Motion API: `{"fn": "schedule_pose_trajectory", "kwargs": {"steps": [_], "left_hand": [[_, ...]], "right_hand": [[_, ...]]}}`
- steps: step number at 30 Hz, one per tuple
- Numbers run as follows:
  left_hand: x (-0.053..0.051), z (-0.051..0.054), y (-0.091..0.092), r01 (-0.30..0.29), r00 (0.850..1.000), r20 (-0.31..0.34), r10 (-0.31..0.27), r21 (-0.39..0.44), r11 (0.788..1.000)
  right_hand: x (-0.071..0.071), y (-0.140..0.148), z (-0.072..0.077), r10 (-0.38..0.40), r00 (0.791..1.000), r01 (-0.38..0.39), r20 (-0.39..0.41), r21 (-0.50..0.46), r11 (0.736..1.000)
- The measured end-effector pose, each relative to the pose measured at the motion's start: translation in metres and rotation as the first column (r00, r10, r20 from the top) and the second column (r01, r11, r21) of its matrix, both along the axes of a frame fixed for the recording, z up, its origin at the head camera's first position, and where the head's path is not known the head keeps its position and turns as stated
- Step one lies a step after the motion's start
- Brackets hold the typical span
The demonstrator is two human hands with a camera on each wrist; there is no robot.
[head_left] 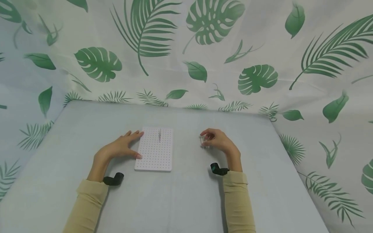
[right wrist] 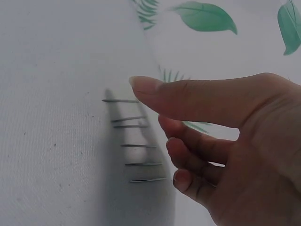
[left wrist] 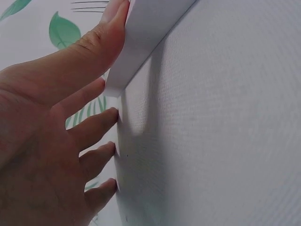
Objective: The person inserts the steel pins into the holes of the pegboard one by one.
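Note:
A white board [head_left: 155,155] with a grid of small holes lies on the table, and several thin metal pins [head_left: 159,136] stand in its upper part. My left hand [head_left: 120,147] rests at the board's left edge, thumb and a fingertip touching it, fingers spread. To the right of the board, my right hand [head_left: 217,140] is over several loose metal pins [right wrist: 141,146] lying in a row. Its thumb and index finger are apart in the head view. The right wrist view shows the thumb [right wrist: 150,92] near the end of the topmost pin; the index finger is hidden there.
A light grey cloth covers the table [head_left: 186,200]. Behind and at the sides hangs a white curtain [head_left: 175,77] printed with green leaves. Each wrist bears a small black camera [head_left: 115,179].

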State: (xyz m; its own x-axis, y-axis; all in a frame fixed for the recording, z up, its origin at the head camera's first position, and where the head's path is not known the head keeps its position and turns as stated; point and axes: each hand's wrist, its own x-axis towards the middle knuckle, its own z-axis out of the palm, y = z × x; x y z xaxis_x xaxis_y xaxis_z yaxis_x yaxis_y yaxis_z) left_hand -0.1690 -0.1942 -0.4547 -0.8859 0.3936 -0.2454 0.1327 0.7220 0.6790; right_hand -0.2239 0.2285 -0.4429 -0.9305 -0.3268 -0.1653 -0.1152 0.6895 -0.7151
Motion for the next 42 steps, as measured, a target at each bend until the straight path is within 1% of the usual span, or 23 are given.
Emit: {"fn": "schedule_pose_trajectory", "kwargs": {"steps": [5, 13, 18, 21, 27, 32, 36, 39, 42], "left_hand": [[0.0001, 0.0007, -0.0012, 0.000, 1.000, 0.004, 0.000, 0.012, 1.000], [0.0031, 0.0028, -0.0013, 0.003, 1.000, 0.022, -0.003, 0.036, 0.999], [0.0034, 0.0023, -0.0004, 0.004, 1.000, 0.021, -0.005, 0.037, 0.999], [0.0033, 0.0025, 0.0000, -0.006, 1.000, 0.023, 0.005, 0.026, 1.000], [0.0027, 0.0021, -0.0011, -0.002, 1.000, 0.017, 0.002, 0.028, 1.000], [0.0019, 0.0000, -0.0019, -0.005, 1.000, 0.019, 0.004, 0.016, 1.000], [0.0014, -0.0018, -0.0010, 0.005, 1.000, 0.016, -0.005, 0.027, 1.000], [0.0013, -0.0012, -0.0002, 0.006, 1.000, 0.011, -0.006, 0.028, 1.000], [0.0019, 0.0007, -0.0002, -0.004, 1.000, 0.012, 0.004, 0.018, 1.000]], "right_hand": [[-0.0009, 0.0000, -0.0018, -0.006, 1.000, 0.006, 0.025, 0.027, 1.000], [0.0005, 0.0010, -0.0056, -0.008, 0.997, 0.005, 0.071, 0.032, 0.999], [0.0014, 0.0024, -0.0072, 0.031, 0.997, -0.033, 0.064, 0.026, 0.999], [0.0008, 0.0020, -0.0079, 0.045, 0.997, -0.046, 0.058, 0.017, 0.999], [0.0000, 0.0015, -0.0075, 0.044, 0.998, -0.045, 0.047, 0.021, 0.999], [0.0001, 0.0017, -0.0087, 0.022, 0.999, -0.022, 0.025, 0.026, 0.999], [0.0007, 0.0026, -0.0082, -0.021, 1.000, 0.021, -0.004, 0.047, 0.999], [0.0007, 0.0028, -0.0060, -0.057, 0.998, 0.058, -0.014, 0.050, 0.997], [-0.0010, 0.0017, -0.0051, -0.070, 0.997, 0.071, -0.021, 0.036, 0.997]]}}
